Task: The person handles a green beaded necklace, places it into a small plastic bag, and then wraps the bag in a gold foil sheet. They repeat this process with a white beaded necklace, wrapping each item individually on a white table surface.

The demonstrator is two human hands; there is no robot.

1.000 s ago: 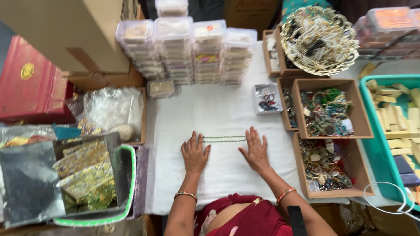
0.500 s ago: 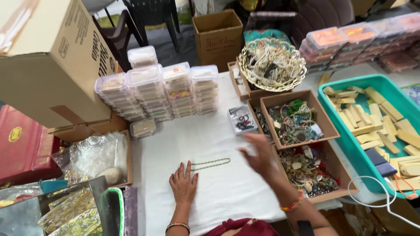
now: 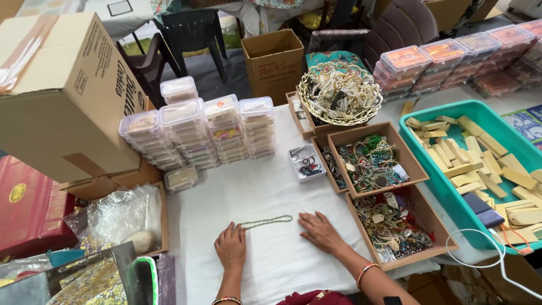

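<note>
So there's a person at a white-covered table [image 3: 254, 197] with both hands flat on the cloth. The left hand [image 3: 230, 247] is palm down, fingers loosely spread, and its fingertips are right at the left end of a thin beaded chain [image 3: 267, 221], touching or nearly so, hard to call. It's not gripping anything, just resting. The right hand [image 3: 319, 230] also lies flat and open, just below and to the right of the chain's right end, holding nothing. The chain itself is laid out in a nearly straight line on the cloth between the two hands, running slightly uphill to the right.

Stuff around it: behind the chain are stacks of clear plastic boxes [image 3: 197, 133], and a small white box [image 3: 306, 162] with dark bits in it sits just right of those. To the right, two brown cardboard trays, the nearer tray [image 3: 395, 225] stuffed with tagged jewellery, the farther tray [image 3: 374, 160] full of colourful bangles and beads. A round wire basket [image 3: 340, 95] of pearly strands is behind those. Far right, a teal bin [image 3: 432, 169] of pale wooden blocks. On the left there's a big cardboard carton [image 3: 62, 96] and a crinkly plastic bag [image 3: 121, 214].
</note>
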